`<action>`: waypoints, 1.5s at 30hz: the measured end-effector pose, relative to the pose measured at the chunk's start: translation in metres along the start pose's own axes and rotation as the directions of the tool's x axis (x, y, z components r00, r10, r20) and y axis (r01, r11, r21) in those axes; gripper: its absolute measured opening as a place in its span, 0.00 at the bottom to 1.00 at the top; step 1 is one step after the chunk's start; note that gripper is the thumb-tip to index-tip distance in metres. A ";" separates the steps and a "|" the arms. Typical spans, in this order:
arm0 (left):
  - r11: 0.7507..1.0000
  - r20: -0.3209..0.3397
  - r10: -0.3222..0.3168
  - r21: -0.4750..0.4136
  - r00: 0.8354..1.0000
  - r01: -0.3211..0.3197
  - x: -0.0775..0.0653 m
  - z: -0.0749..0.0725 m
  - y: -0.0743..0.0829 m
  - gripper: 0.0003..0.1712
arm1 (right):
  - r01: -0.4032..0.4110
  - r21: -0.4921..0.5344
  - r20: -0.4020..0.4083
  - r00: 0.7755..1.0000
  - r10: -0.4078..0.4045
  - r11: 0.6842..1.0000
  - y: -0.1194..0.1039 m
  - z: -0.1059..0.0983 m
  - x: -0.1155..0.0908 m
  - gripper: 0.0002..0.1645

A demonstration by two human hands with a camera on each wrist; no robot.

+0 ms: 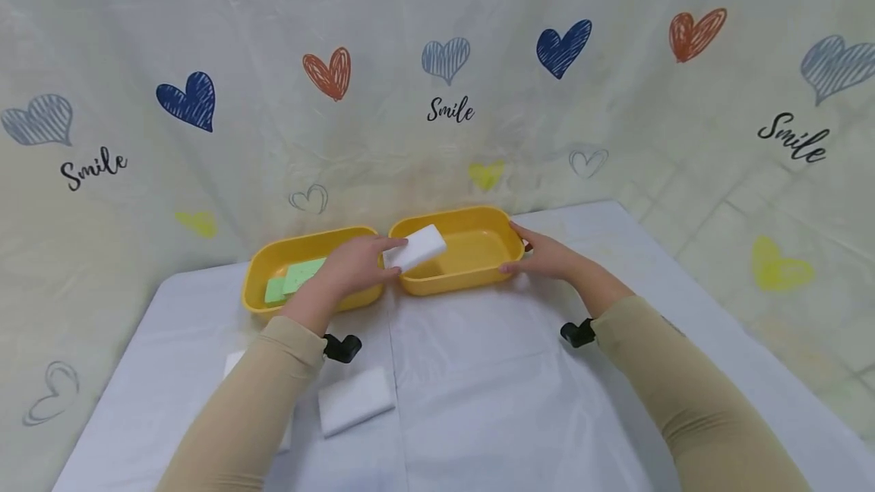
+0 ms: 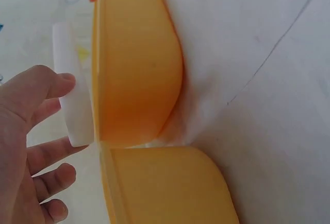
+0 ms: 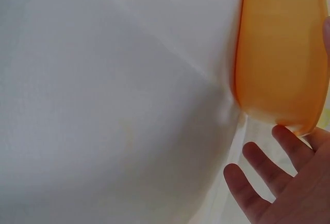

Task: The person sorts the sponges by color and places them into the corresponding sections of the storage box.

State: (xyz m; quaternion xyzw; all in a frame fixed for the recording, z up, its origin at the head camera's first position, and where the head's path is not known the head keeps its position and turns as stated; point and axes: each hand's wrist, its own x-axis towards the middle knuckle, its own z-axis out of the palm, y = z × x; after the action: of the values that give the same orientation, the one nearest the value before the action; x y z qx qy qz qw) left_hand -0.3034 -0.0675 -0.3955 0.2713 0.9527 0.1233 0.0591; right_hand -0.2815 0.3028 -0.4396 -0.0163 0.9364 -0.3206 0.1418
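My left hand [image 1: 355, 264] pinches a white rectangular sponge-like block [image 1: 421, 247] between thumb and fingers, over the left end of the right yellow bin [image 1: 472, 279]. In the left wrist view the white block [image 2: 72, 95] stands on edge beside the bin's rim, with the thumb on one face. My right hand [image 1: 547, 253] touches the right end of that same bin, thumb at the near side and fingers at the far side. In the right wrist view several fingers of the right hand [image 3: 294, 177] are spread by the bin's end [image 3: 281, 74].
A second yellow bin [image 1: 273, 250] stands at the left, touching or nearly touching the first, and holds green blocks [image 1: 301, 275]. Another white block [image 1: 357, 401] lies on the white-covered table [image 1: 492, 401]; one more is partly hidden under the left sleeve. A printed curtain [image 1: 383, 150] hangs behind.
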 end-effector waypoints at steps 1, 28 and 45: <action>1.000 0.003 0.007 0.009 1.000 -0.007 0.003 0.001 0.001 0.33 | 0.000 0.003 0.000 1.000 0.000 1.000 0.000 0.000 0.000 0.73; 0.968 0.144 -0.085 0.248 0.986 0.047 0.050 0.019 0.026 0.25 | -0.010 -0.012 0.012 1.000 0.010 1.000 -0.007 0.003 0.000 0.74; 0.985 0.100 -0.113 0.142 0.989 0.098 0.055 0.016 0.024 0.32 | -0.004 -0.022 0.000 1.000 0.004 1.000 0.001 0.001 0.004 0.75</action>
State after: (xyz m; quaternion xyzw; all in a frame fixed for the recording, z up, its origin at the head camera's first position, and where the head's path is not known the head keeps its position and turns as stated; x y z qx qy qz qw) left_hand -0.3349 -0.0152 -0.4073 0.2303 0.9673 0.0394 0.0982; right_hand -0.2848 0.3025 -0.4416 -0.0159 0.9398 -0.3102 0.1423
